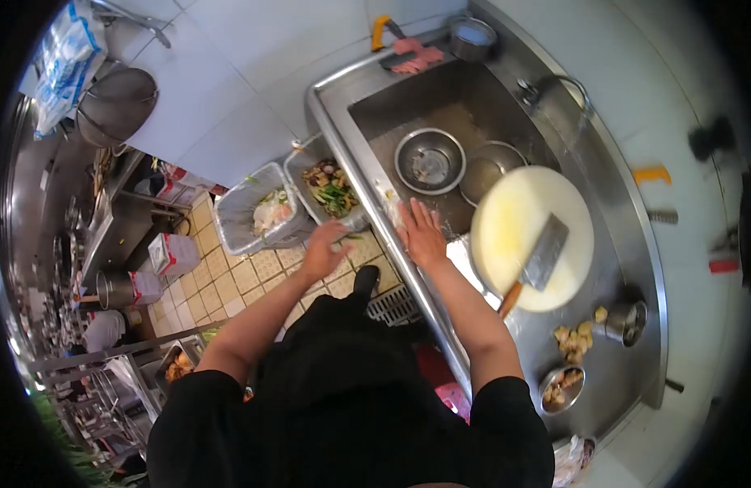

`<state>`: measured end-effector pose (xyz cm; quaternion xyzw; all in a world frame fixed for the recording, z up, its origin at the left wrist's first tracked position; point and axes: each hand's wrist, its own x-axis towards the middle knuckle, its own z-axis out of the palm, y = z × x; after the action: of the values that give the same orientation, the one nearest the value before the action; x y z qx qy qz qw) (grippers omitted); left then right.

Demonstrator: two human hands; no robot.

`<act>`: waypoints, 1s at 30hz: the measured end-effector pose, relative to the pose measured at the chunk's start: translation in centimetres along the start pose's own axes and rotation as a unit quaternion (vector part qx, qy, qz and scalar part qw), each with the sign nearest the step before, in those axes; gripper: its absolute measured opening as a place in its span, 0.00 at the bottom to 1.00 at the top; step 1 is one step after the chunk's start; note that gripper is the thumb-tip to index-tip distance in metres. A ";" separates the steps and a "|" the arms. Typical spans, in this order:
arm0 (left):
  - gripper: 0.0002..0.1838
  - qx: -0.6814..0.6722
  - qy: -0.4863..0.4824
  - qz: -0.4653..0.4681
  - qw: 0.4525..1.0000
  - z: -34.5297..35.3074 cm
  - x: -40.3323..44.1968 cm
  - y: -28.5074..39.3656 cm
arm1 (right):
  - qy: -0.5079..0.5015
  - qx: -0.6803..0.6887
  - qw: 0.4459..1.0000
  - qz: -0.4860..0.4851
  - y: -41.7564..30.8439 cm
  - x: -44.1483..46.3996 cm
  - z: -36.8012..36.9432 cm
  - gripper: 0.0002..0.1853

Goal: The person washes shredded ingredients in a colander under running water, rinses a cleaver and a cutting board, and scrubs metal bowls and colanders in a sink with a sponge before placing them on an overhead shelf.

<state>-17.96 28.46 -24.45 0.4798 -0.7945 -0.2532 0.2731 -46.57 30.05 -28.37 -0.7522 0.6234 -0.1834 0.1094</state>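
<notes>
My right hand [422, 234] lies flat with fingers stretched out at the front edge of the steel sink counter [363, 175]; pale wet scraps [389, 198] are just beyond its fingertips. Over the floor beside the counter, my left hand [323, 252] is empty, its fingers apart and slightly bent. Close beyond it stand a bin of vegetable scraps [331, 187] and a lined bin with pale waste [270, 211]. To the right of my right hand, a cleaver [545, 254] rests on a round white chopping board [567, 199].
Inside the sink basin [392, 114] sit a metal bowl [430, 161] and another round pan [489, 169]. A faucet [575, 85] is at the back. Ginger pieces [574, 342] and a bowl of cut pieces [562, 389] are on the right counter. A floor drain grate [392, 306] lies below.
</notes>
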 end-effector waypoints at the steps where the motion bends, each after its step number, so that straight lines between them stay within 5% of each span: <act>1: 0.21 0.012 -0.025 0.033 0.999 0.4 1.5 1.2 | -0.001 0.000 1.000 -0.010 -0.3 3.1 0.6 0.32; 3: 0.20 0.006 -0.033 0.104 0.994 1.3 4.4 2.7 | -0.082 0.141 0.984 0.076 -1.0 9.0 1.8 0.32; 6: 0.18 0.049 -0.085 0.123 0.988 2.3 9.0 1.4 | -0.065 0.181 0.965 0.175 -2.4 17.0 3.4 0.30; 7: 0.18 0.047 -0.080 0.118 0.989 2.4 10.3 0.3 | 0.077 0.190 0.965 0.161 -1.3 19.0 6.6 0.27; 11: 0.16 0.118 0.023 0.059 0.991 1.5 17.9 -6.4 | 0.236 0.150 0.917 0.285 2.2 20.8 10.2 0.19; 13: 0.26 0.144 0.050 -0.010 0.988 0.7 22.6 -9.1 | 0.223 0.169 0.923 0.265 1.9 17.2 7.7 0.17; 18: 0.33 0.336 0.031 -0.047 0.940 2.0 32.6 -19.1 | 0.196 0.190 0.922 0.273 -1.7 2.4 0.4 0.18; 19: 0.34 0.360 -0.086 -0.119 0.921 0.1 34.0 -15.4 | 0.161 0.186 0.910 0.333 -3.3 -0.2 -2.1 0.18; 22: 0.41 0.385 -0.035 -0.139 0.912 3.8 36.5 -15.6 | 0.131 0.153 0.877 0.435 -5.7 -7.9 -7.1 0.16; 23: 0.42 0.340 -0.129 -0.179 0.914 2.1 37.8 -12.0 | 0.173 0.175 0.857 0.453 -6.3 -9.9 -8.3 0.13; 27: 0.43 0.316 -0.024 -0.126 0.940 7.2 36.5 -11.6 | 0.324 0.120 0.793 0.501 -5.5 -16.5 -13.6 0.06; 30: 0.45 0.316 0.041 -0.140 0.937 11.4 32.6 -9.0 | 0.518 0.164 0.684 0.487 1.3 -25.0 -15.1 0.02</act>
<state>-32.79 -3.00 -32.43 0.6578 -0.7464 -0.0044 0.1014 -57.82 55.21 -18.66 -0.0980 0.8195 -0.5635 -0.0354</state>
